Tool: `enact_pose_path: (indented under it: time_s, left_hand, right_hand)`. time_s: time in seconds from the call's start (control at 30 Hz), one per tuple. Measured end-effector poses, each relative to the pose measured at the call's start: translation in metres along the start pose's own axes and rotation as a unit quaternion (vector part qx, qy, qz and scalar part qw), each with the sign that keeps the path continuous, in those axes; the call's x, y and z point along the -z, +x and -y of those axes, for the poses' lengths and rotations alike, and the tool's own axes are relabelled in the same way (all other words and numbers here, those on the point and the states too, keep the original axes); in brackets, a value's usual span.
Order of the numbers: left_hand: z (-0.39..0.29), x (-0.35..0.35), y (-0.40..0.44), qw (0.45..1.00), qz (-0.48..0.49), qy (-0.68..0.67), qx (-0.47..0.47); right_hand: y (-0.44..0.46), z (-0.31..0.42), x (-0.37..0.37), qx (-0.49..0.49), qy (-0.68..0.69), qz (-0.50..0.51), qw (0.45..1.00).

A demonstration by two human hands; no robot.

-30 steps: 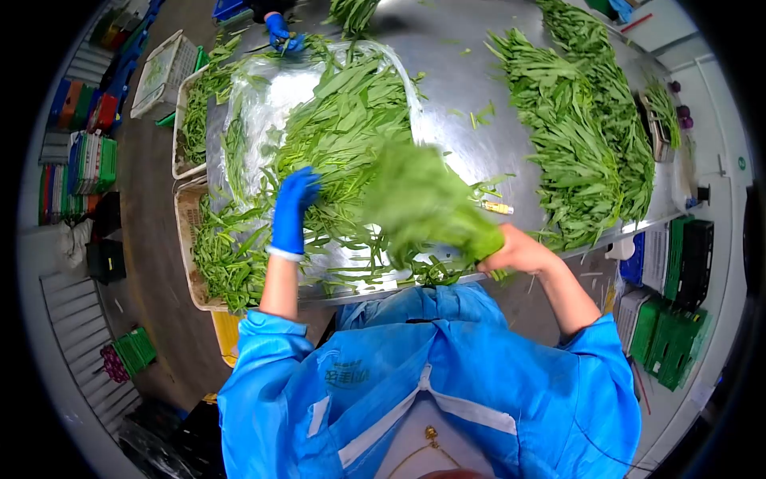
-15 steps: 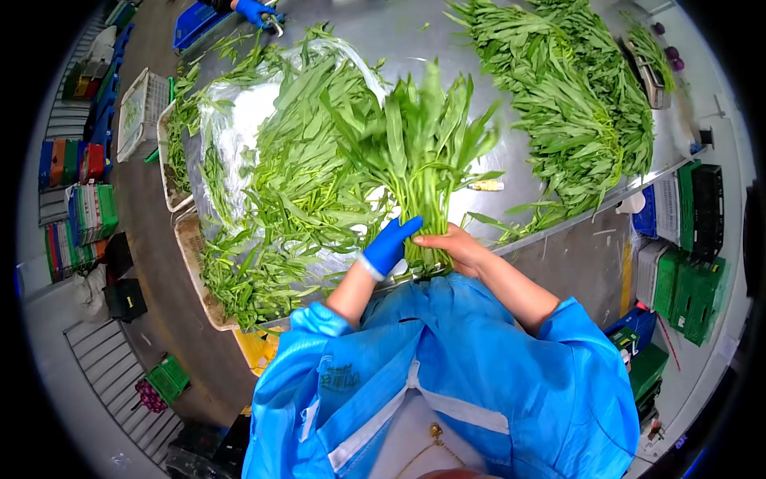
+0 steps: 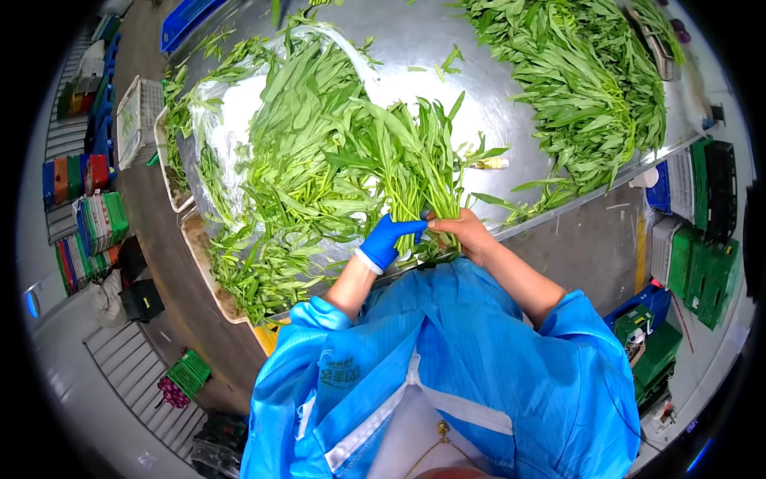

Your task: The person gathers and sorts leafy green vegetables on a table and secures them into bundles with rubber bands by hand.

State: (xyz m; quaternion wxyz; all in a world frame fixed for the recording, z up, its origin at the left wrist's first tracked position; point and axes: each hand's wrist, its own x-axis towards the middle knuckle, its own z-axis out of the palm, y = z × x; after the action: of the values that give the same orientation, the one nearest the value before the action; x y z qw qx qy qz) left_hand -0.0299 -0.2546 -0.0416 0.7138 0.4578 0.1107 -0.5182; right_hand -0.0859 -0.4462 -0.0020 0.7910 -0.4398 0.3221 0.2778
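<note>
My left hand (image 3: 387, 239), in a blue glove, is closed round the stems of a leafy green bunch (image 3: 407, 156) at the table's near edge. Bare and closed on the same stems from the right is my right hand (image 3: 464, 231); the thumbs nearly meet. The leaves point away from me. Left of the bunch, a large heap of loose greens (image 3: 295, 120) lies on clear plastic film (image 3: 231, 112). A small yellow-labelled item (image 3: 490, 164) rests on the metal table (image 3: 439, 32) to the right.
Long stacked rows of greens (image 3: 590, 96) lie at the right. Crates with cut greens, one a beige crate (image 3: 199, 247), stand along the left edge. A white basket (image 3: 140, 120) is beyond them. Green crates (image 3: 706, 275) stand at the far right.
The bunch went from my right hand, held out at the right, to both hands in front of me. Its stems now fan apart more. The co-worker's gloved hand has left the view.
</note>
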Motion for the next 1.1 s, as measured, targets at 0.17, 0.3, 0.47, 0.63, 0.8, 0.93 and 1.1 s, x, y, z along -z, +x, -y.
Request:
enact_pose_path:
  time_s: [0.17, 0.3, 0.47, 0.63, 0.8, 0.93, 1.1]
  left_hand:
    - [-0.014, 0.012, -0.013, 0.996, 0.004, -0.093, -0.009]
    - [-0.01, 0.009, -0.017, 0.996, 0.008, -0.087, -0.011]
    - [-0.002, -0.003, -0.015, 0.965, 0.102, -0.24, -0.026]
    - [0.011, -0.002, -0.001, 0.951, 0.074, -0.298, 0.047]
    - [0.019, 0.01, -0.022, 0.9, 0.035, 0.37, -0.227]
    - [-0.008, 0.005, -0.029, 0.994, -0.018, -0.105, 0.04]
    - [0.009, -0.006, -0.018, 0.994, -0.108, -0.002, 0.009]
  right_hand:
    - [-0.048, 0.08, 0.005, 0.221, 0.024, 0.019, 0.975]
    - [-0.066, 0.104, 0.002, 0.373, 0.107, 0.114, 0.914]
    - [-0.019, 0.051, 0.009, 0.124, 0.025, -0.014, 0.992]
    - [0.005, -0.024, -0.002, 0.003, 0.052, -0.025, 0.998]
    - [0.013, -0.021, 0.003, 0.019, -0.123, -0.04, 0.991]
    - [0.001, -0.002, 0.02, 0.032, -0.061, -0.016, 0.998]
    - [0.001, -0.013, 0.005, -0.054, 0.033, 0.043, 0.997]
